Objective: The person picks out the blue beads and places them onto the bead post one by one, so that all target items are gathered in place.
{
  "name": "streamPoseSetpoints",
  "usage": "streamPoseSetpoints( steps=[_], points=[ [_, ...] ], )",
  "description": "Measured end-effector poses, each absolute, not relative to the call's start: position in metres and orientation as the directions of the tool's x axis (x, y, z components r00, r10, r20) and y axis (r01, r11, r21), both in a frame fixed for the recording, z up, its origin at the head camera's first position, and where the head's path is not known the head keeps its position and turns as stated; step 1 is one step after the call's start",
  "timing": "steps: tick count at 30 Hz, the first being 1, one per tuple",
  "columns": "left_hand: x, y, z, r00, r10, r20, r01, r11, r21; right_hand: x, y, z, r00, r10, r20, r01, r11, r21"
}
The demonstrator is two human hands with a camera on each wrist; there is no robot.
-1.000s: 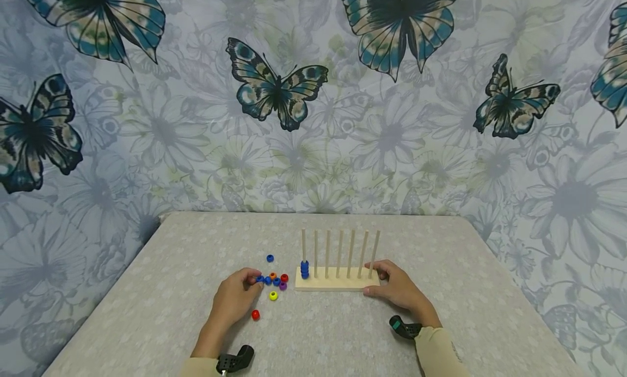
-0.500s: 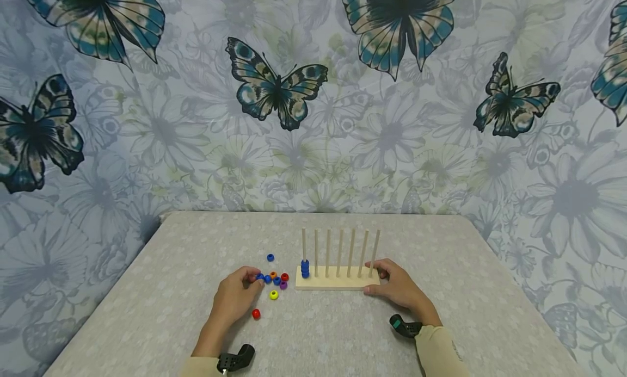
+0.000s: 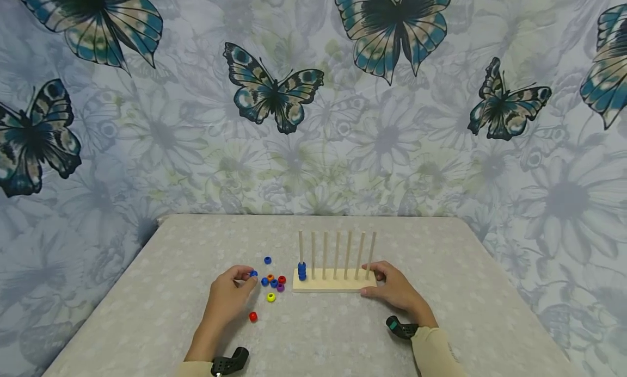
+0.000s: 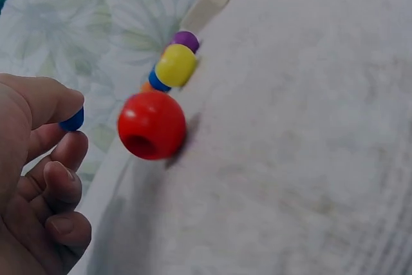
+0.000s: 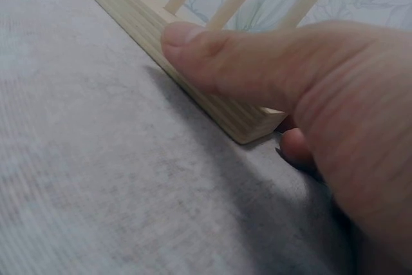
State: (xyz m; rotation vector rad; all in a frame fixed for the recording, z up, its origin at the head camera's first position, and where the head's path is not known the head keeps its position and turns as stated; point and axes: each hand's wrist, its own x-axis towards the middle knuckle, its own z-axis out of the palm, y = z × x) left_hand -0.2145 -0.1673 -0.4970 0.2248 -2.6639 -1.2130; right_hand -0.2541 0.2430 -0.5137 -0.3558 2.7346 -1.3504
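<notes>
My left hand point(image 3: 229, 294) pinches a blue bead point(image 4: 74, 120) between thumb and fingertip, a little above the table and left of the loose beads. My right hand point(image 3: 395, 285) grips the right end of a wooden peg board point(image 3: 318, 285); in the right wrist view the thumb point(image 5: 212, 56) lies along its front edge. Several upright pegs point(image 3: 337, 252) stand on the board. Stacked blue beads point(image 3: 302, 271) sit on the leftmost peg, and the other pegs hold none.
Between left hand and board lie several loose beads: an orange bead point(image 3: 270, 277), a purple bead point(image 3: 280, 288), a yellow bead point(image 3: 271, 297) and blue ones. A red bead point(image 3: 253, 316) lies nearer me, and a blue bead point(image 3: 267, 260) farther back. Behind the table point(image 3: 490, 311) hangs butterfly-patterned cloth.
My left hand has lifted the blue bead off the table and drawn it slightly away from the cluster. The right hand keeps its hold on the board. The head view has shifted slightly.
</notes>
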Motion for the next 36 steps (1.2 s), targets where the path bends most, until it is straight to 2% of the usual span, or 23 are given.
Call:
streamPoseSetpoints(
  steps=[11, 22, 36],
  points=[
    [-0.207, -0.164, -0.463, -0.957, -0.211, 0.196, 0.028, 0.61, 0.792, -0.254, 0.242, -0.515, -0.974, -0.222, 0.035, -0.163, 0.588, -0.792],
    [-0.207, -0.154, -0.427, -0.924, -0.182, 0.336, 0.168, 0.597, 0.785, -0.253, 0.242, -0.513, -0.973, -0.227, 0.029, -0.157, 0.568, -0.808],
    [-0.214, -0.126, -0.411, -0.874, -0.129, 0.468, 0.31, 0.593, 0.743, -0.253, 0.243, -0.516, -0.967, -0.248, 0.053, -0.186, 0.551, -0.814]
  ],
)
